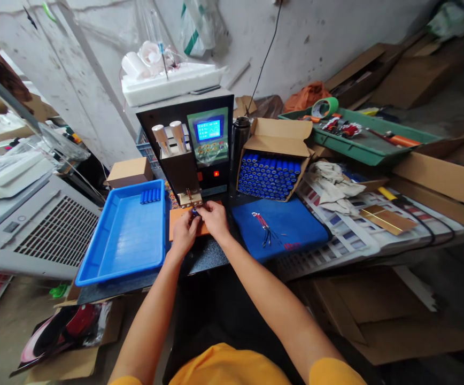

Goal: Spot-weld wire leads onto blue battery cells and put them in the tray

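Observation:
My left hand [184, 231] and my right hand [215, 217] meet over an orange pad [175, 220] just below the welding head [190, 198] of a black spot-welding machine [200, 144]. Both hands pinch a small blue battery cell [194, 213] between their fingertips. To the left, a blue tray [125, 235] holds a short row of blue cells [151, 195] at its far end. To the right, an open cardboard box [274, 160] is packed with several upright blue cells. Red wire leads [264, 227] lie on a blue cloth [282, 227].
A green tray of tools and tape [360, 140] sits at the back right. Rags [332, 184] and colour-swatch sheets [352, 224] lie right of the box. A grey vented unit [39, 230] stands at the left. Cardboard boxes line the right side and the floor.

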The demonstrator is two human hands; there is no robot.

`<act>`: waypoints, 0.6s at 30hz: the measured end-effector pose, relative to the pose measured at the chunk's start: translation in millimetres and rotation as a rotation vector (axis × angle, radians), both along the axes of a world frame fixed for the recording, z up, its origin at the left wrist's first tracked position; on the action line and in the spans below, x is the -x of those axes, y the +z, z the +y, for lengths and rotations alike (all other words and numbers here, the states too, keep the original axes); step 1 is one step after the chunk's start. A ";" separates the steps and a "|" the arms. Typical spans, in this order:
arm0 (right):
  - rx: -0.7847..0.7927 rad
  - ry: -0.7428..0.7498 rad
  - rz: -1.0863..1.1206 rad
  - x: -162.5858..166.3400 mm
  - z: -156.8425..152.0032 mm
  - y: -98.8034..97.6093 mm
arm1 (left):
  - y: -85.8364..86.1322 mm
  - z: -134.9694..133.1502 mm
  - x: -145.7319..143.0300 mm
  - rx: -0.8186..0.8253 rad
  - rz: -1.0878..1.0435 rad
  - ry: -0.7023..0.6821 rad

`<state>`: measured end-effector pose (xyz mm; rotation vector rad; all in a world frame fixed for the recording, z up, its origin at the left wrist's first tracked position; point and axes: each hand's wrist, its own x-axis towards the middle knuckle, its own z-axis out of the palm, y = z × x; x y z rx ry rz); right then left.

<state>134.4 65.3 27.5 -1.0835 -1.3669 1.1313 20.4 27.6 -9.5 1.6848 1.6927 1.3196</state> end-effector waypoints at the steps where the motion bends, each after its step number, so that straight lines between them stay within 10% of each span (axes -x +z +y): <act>1: 0.002 -0.001 0.000 -0.2 -0.4 0.4 | -0.1 0.1 0.1 -0.001 -0.001 0.002; 18: 0.013 0.015 0.016 -0.7 0.3 0.8 | 3.0 -2.1 -1.5 0.006 0.004 0.016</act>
